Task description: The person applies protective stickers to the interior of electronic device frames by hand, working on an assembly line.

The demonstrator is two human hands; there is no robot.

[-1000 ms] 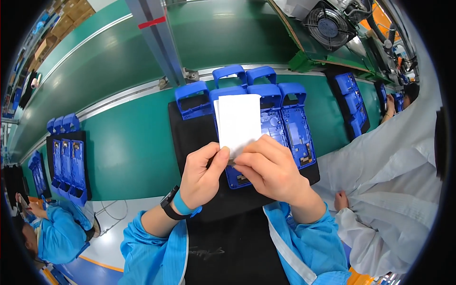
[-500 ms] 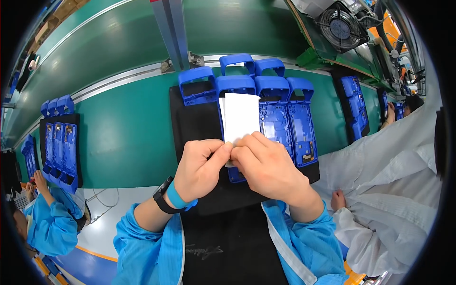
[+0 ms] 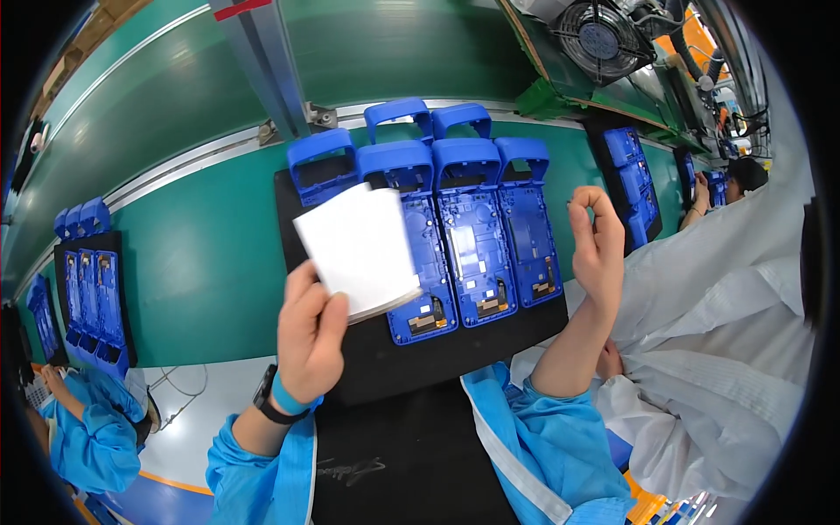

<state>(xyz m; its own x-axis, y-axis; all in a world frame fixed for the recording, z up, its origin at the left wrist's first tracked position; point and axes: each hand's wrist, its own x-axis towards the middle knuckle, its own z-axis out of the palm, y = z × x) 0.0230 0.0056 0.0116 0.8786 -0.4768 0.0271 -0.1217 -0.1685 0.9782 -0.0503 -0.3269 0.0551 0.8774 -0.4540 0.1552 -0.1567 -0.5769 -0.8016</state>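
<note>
A thin stack of white sheets [image 3: 359, 249] is gripped by my left hand [image 3: 311, 337], thumb on top, and tilts over the left blue housing [image 3: 426, 254]. Part of that housing is hidden behind the sheets. To the right, my right hand [image 3: 599, 241] is raised apart from the stack, its fingers curled in toward the thumb; whatever they pinch, if anything, is too small to see. Beneath and between my hands lie a middle blue housing [image 3: 477, 249] and a right blue housing [image 3: 531, 236], open side up, with small electronic parts inside.
The housings rest on a black mat [image 3: 367, 363] on the green bench [image 3: 201, 262]. Several blue frames [image 3: 394, 160] stand along its far side. More housings lie left and right. A metal post [image 3: 258, 70] rises beyond the bench; a person in white clothing [image 3: 700, 306] is close on my right.
My hands have parted. The left one has carried the white sheets leftward and tilted them; the right one has moved right and up, away from them. The view has shifted slightly.
</note>
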